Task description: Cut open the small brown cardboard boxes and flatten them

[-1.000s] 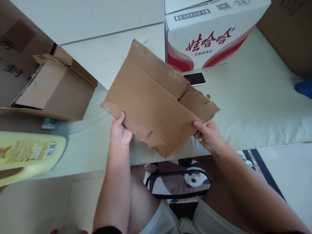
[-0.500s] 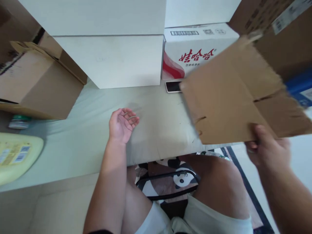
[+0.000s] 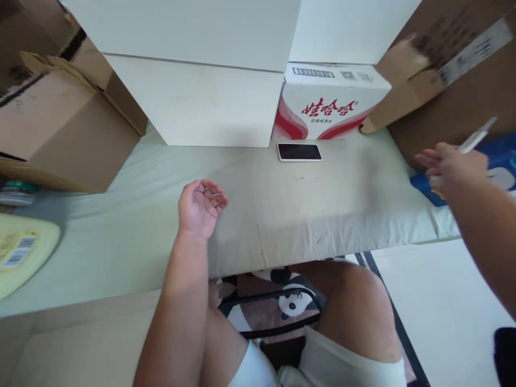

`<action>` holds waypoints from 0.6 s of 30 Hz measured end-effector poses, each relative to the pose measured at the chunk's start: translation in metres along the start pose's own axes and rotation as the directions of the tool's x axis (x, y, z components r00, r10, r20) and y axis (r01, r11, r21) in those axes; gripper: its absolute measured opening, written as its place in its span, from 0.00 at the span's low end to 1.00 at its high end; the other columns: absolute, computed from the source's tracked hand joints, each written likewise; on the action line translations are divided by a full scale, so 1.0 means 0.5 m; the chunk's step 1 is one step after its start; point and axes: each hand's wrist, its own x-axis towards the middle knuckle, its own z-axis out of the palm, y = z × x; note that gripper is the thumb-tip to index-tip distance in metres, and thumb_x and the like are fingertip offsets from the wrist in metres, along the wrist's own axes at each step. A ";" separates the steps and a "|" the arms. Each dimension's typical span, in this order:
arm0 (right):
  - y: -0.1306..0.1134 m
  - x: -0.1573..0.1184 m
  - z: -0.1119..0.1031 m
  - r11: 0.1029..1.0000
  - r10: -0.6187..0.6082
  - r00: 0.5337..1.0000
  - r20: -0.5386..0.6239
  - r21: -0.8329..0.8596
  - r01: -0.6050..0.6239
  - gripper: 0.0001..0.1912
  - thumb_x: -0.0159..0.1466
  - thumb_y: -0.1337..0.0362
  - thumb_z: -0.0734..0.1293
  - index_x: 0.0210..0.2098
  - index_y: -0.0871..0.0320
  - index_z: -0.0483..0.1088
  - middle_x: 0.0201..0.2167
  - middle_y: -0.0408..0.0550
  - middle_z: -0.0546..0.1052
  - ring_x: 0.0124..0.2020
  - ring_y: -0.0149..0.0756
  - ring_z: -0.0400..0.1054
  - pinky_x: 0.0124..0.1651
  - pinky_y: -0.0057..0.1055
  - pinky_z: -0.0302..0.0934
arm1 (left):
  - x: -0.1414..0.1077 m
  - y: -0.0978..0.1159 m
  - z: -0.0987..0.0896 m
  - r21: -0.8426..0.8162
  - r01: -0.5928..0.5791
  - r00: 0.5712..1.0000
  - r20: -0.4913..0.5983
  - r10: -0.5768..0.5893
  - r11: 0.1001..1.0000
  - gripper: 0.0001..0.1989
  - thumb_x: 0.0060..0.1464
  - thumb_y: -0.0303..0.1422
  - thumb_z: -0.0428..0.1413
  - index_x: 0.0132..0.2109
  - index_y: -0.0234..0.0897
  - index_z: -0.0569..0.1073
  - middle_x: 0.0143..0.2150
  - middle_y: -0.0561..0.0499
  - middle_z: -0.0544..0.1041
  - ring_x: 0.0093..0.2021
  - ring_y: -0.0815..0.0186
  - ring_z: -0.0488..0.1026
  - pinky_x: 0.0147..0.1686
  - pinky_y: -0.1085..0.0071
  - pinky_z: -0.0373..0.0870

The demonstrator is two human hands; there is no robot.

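Observation:
My left hand (image 3: 202, 209) rests palm up on the pale green cloth of the table, fingers loosely curled and apart, nothing in it. My right hand (image 3: 457, 166) is raised at the right side, over a blue package (image 3: 431, 188). A slim white pen-like stick (image 3: 478, 135) pokes out of its grip; the rest of the stick is mostly hidden by the hand. Between the hands, toward the back, a phone (image 3: 299, 152) lies flat with its dark screen up.
White boxes (image 3: 193, 102) and a red-and-white carton (image 3: 330, 102) stand along the back. An open cardboard box (image 3: 76, 134) and a yellow bottle (image 3: 28, 252) are at left. Brown cardboard pieces (image 3: 403, 91) lean by a large brown box (image 3: 439, 115) at right.
My right hand has let go of the cardboard sheet and moved up to the right, now with the white stick in it. The phone shows fully. My left hand stays put.

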 end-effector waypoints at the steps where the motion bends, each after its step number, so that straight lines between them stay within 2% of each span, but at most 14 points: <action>1: 0.009 -0.015 0.012 1.000 0.024 0.999 0.033 0.012 -0.025 0.11 0.64 0.76 0.62 0.29 0.55 0.61 0.34 0.50 0.74 0.31 0.30 0.75 0.21 0.24 0.41 | 0.001 0.005 -0.005 -0.008 -0.007 1.000 0.001 0.007 1.000 0.12 0.54 0.38 0.51 0.28 0.36 0.72 0.23 0.51 0.72 0.21 0.67 0.71 0.26 0.70 0.72; 4: 0.041 -0.086 0.045 0.999 0.038 0.983 0.181 0.010 -0.040 0.10 0.62 0.76 0.64 0.27 0.58 0.64 0.32 0.51 0.75 0.29 0.32 0.75 0.19 0.24 0.39 | -0.006 0.020 -0.020 -0.045 -0.042 0.999 -0.008 0.041 0.998 0.12 0.53 0.38 0.52 0.27 0.37 0.71 0.22 0.51 0.72 0.21 0.68 0.69 0.26 0.70 0.70; 6: 0.053 -0.142 0.074 1.000 0.018 0.956 0.294 0.000 -0.019 0.09 0.61 0.74 0.67 0.26 0.59 0.65 0.31 0.51 0.75 0.29 0.32 0.75 0.17 0.24 0.39 | -0.017 0.029 -0.032 -0.083 -0.066 0.998 -0.023 0.064 0.994 0.12 0.53 0.39 0.52 0.27 0.37 0.71 0.22 0.52 0.71 0.20 0.69 0.68 0.25 0.71 0.69; 8: 0.052 -0.202 0.116 1.000 -0.014 0.911 0.412 -0.017 0.024 0.08 0.59 0.70 0.69 0.25 0.59 0.67 0.29 0.49 0.75 0.26 0.31 0.72 0.16 0.23 0.39 | -0.028 0.036 -0.048 -0.116 -0.088 0.996 -0.041 0.084 0.989 0.12 0.54 0.38 0.52 0.26 0.38 0.70 0.22 0.53 0.70 0.21 0.69 0.68 0.26 0.72 0.68; 10: 0.040 -0.269 0.170 0.995 -0.060 0.839 0.541 -0.039 0.096 0.10 0.59 0.66 0.71 0.24 0.59 0.68 0.23 0.46 0.73 0.20 0.28 0.66 0.16 0.22 0.41 | -0.038 0.045 -0.069 -0.135 -0.132 0.990 -0.071 0.123 0.982 0.12 0.54 0.38 0.52 0.27 0.38 0.70 0.22 0.53 0.69 0.21 0.69 0.66 0.26 0.72 0.66; 12: 0.019 -0.348 0.233 0.979 -0.115 0.734 0.669 -0.049 0.199 0.14 0.59 0.64 0.72 0.21 0.59 0.68 0.16 0.42 0.68 0.16 0.25 0.58 0.16 0.22 0.44 | -0.045 0.058 -0.093 -0.142 -0.185 0.978 -0.127 0.167 0.972 0.11 0.54 0.37 0.52 0.26 0.38 0.69 0.22 0.53 0.69 0.21 0.70 0.65 0.26 0.73 0.65; 14: -0.007 -0.442 0.303 0.951 -0.170 0.598 0.784 -0.030 0.309 0.18 0.61 0.61 0.71 0.18 0.59 0.68 0.12 0.40 0.64 0.14 0.24 0.55 0.17 0.23 0.47 | -0.052 0.073 -0.120 -0.147 -0.220 0.966 -0.172 0.194 0.964 0.11 0.54 0.37 0.52 0.26 0.38 0.69 0.21 0.54 0.68 0.21 0.71 0.65 0.27 0.73 0.64; 16: -0.038 -0.546 0.375 0.916 -0.220 0.453 0.864 0.023 0.401 0.19 0.62 0.60 0.70 0.17 0.59 0.68 0.12 0.41 0.66 0.15 0.25 0.57 0.20 0.23 0.52 | -0.058 0.089 -0.147 -0.160 -0.244 0.955 -0.208 0.209 0.956 0.11 0.54 0.37 0.52 0.26 0.38 0.68 0.22 0.54 0.67 0.21 0.71 0.64 0.27 0.73 0.64; 18: -0.070 -0.652 0.446 0.878 -0.275 0.299 0.914 0.112 0.465 0.15 0.63 0.58 0.70 0.22 0.59 0.72 0.17 0.43 0.71 0.19 0.26 0.63 0.23 0.24 0.58 | -0.063 0.104 -0.172 -0.179 -0.275 0.943 -0.239 0.230 0.945 0.11 0.54 0.37 0.52 0.27 0.38 0.68 0.22 0.54 0.68 0.22 0.71 0.65 0.27 0.73 0.64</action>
